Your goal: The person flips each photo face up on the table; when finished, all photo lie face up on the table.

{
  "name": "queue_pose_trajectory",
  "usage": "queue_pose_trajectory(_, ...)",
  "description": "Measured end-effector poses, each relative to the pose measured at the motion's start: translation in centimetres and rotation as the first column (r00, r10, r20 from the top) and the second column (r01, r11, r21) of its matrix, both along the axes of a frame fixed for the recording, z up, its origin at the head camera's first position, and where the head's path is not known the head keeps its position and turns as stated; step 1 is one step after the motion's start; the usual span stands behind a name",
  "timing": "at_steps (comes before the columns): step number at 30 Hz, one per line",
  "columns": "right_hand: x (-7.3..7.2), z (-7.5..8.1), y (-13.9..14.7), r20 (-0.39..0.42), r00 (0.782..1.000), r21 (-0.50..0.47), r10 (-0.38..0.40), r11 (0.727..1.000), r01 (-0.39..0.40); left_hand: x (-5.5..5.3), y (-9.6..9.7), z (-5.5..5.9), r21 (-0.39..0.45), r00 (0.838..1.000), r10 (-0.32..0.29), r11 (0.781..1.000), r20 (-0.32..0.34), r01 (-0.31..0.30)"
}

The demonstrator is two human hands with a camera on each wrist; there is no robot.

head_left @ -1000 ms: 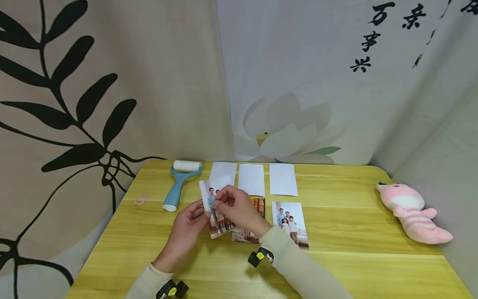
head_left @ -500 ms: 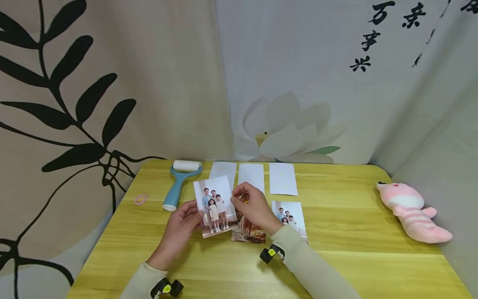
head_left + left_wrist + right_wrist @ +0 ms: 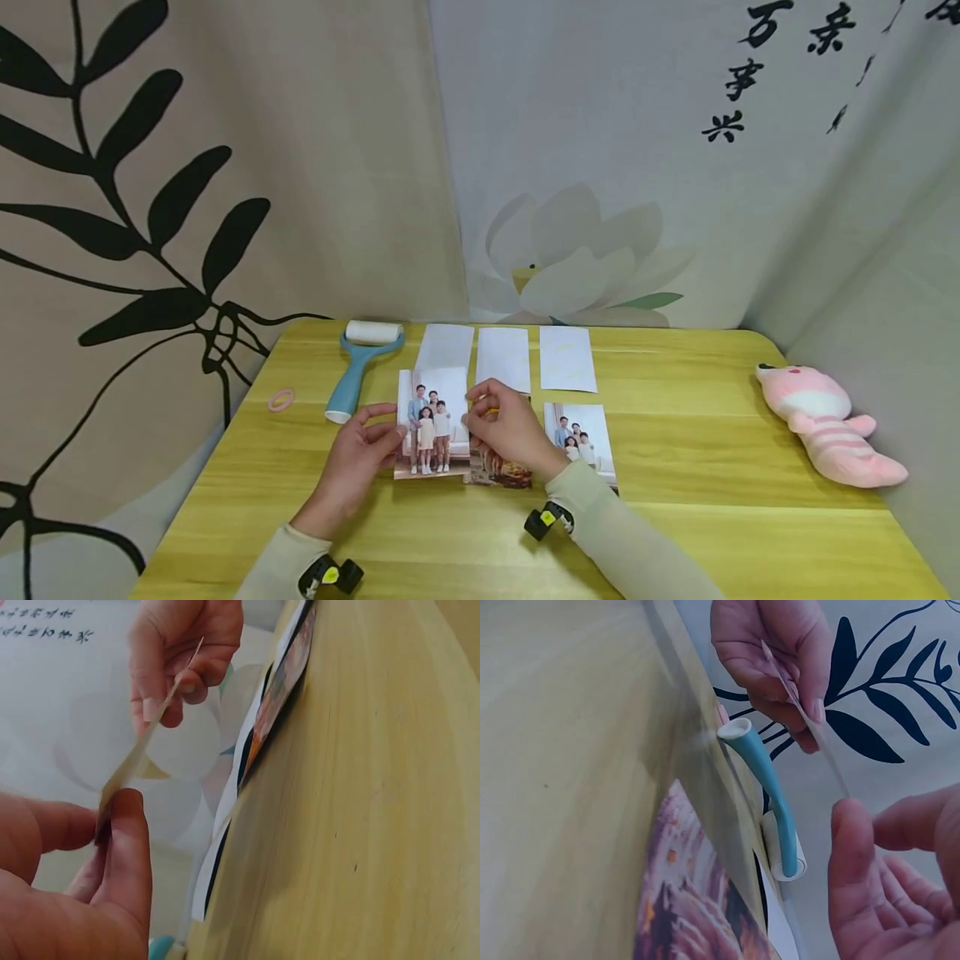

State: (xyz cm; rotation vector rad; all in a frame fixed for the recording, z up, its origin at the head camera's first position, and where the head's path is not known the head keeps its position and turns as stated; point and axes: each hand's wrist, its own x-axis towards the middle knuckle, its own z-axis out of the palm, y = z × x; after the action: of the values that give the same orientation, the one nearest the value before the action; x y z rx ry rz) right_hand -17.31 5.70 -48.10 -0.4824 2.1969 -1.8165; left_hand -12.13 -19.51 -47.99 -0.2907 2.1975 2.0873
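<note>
Photo (image 3: pixel 432 425) | left grip (image 3: pixel 360 458) — pinching left edge | right grip (image 3: pixel 512 427) — right edge

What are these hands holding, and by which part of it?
A photo of four people, held above the table: the left hand pinches its left edge, the right hand its right edge.

A person's left hand (image 3: pixel 365 446) and right hand (image 3: pixel 512 423) face each other, each set in a thumb-and-finger pinch, as both forearms (image 3: pixel 322 508) (clad in long, pale sleeves (image 3: pixel 633 533)) angle inward.
</note>
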Motion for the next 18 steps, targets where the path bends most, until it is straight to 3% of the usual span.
queue_pose_trajectory(5,0.1,-0.5,-0.2,0.005,1.000,0.035,0.005,0.999,-0.005,-0.2,-0.2,-0.3,-0.061,1.000,0.008,0.998,-0.006,-0.009)
queue_pose_trajectory(11,0.1,-0.6,-0.4,-0.039,0.998,0.167,0.041,0.985,-0.034,-0.2,-0.6,-0.6,-0.132,1.000,-0.003,0.991,-0.020,0.000)
queue_pose_trajectory(18,-0.1,-1.1,-0.5,-0.179,0.978,0.389,0.103,0.921,-0.026,-0.3,-1.3,-1.3,-0.227,0.998,-0.058,0.973,-0.021,0.051)
